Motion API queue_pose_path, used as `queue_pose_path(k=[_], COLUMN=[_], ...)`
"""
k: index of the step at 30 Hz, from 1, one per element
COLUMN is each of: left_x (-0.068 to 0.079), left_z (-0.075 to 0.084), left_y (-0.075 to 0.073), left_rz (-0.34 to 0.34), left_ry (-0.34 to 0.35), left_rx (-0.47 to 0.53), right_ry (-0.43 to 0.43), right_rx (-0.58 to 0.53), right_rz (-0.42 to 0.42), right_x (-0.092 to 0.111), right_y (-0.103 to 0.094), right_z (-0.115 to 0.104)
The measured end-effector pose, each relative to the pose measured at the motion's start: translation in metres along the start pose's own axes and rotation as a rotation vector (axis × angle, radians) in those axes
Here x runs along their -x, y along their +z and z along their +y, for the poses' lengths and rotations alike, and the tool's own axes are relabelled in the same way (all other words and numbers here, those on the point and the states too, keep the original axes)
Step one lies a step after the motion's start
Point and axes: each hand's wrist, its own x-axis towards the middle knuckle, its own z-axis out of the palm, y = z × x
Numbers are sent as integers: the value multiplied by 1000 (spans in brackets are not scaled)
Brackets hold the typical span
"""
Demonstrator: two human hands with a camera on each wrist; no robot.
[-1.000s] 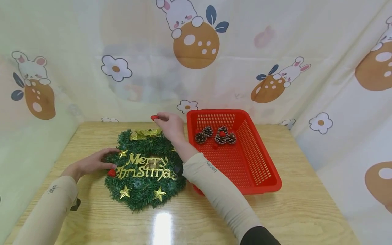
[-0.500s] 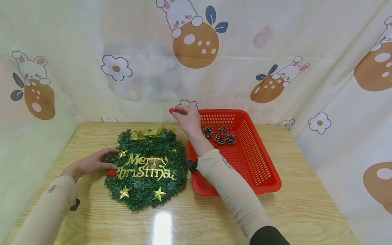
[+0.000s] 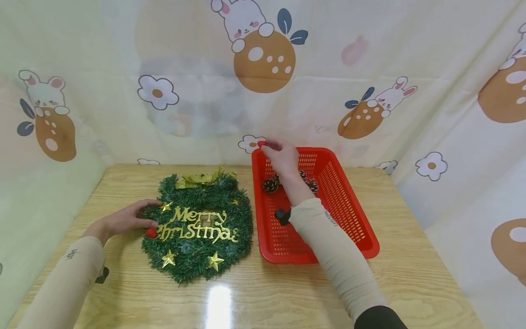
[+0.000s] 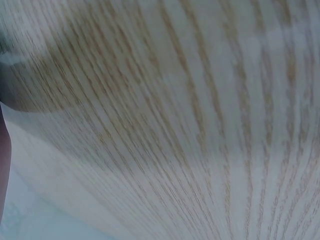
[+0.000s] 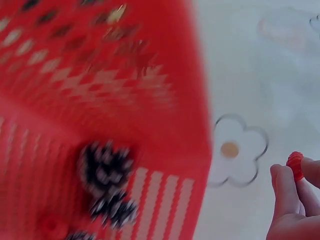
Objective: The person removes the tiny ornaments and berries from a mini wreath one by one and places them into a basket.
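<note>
A small red ridged ornament (image 5: 296, 166) is pinched between the thumb and fingers of my right hand (image 3: 284, 160), raised over the far left corner of the red plastic basket (image 3: 267, 253). Beside the basket lies a green wreath (image 3: 193, 267) with gold "Merry Christmas" lettering (image 3: 201, 231), a gold ribbon and gold stars. My left hand (image 3: 123, 218) rests at the wreath's left edge, fingers spread and fingertips at the foliage. Close below its thumb, another red ornament (image 3: 150, 233) sits on the wreath.
Several pinecones (image 3: 270, 185) lie at the basket's far end, partly hidden by my right hand and forearm. In the right wrist view a red piece (image 5: 52, 226) lies near them. Behind the wooden table (image 3: 123, 301) hangs a printed curtain (image 3: 197, 119).
My right hand has moved right from above the wreath's top to over the basket's far corner, carrying the red ornament. The left hand and wreath have stayed in place.
</note>
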Motion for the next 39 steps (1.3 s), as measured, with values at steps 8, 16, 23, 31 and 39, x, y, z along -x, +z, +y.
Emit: queue_pose_path(k=[8, 16, 23, 31, 39], left_x=[-2, -3, -2, -2, -2], left_z=[-1, -1, -1, -3, -2], left_y=[0, -1, -1, 1, 1], left_rz=[5, -1, 3, -1, 1], left_ry=[6, 4, -11, -21, -24], left_rx=[-6, -12, 0, 5, -10], right_ry=[56, 146, 165, 229, 230], right_rx=[102, 111, 145, 189, 223], right_rz=[81, 138, 153, 149, 156], right_x=[-8, -16, -23, -27, -29], right_y=[-37, -61, -71, -79, -79], right_z=[27, 54, 75, 93, 101])
